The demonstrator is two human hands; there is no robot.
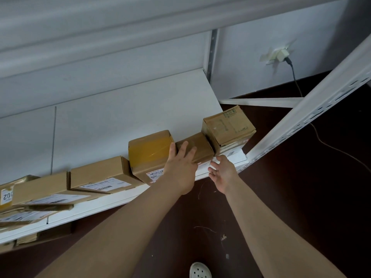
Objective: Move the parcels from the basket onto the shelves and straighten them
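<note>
bare shelf (120, 109) behind parcels (150, 151) — open

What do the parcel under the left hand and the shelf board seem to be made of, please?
The parcel looks like matte brown cardboard, by its folded edges and dull face. The shelf board looks smooth white, painted metal or laminate; I cannot tell which.

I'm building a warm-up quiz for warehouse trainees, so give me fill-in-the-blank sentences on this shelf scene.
1. The left hand lies spread on a small brown box, beside a taped box whose tape is ____.
2. The right hand grips ____, fingers open at the front of the shelf.
3. At the bottom edge, a white ____ stands on the dark floor.
Missing words: yellow; nothing; shoe.
</note>
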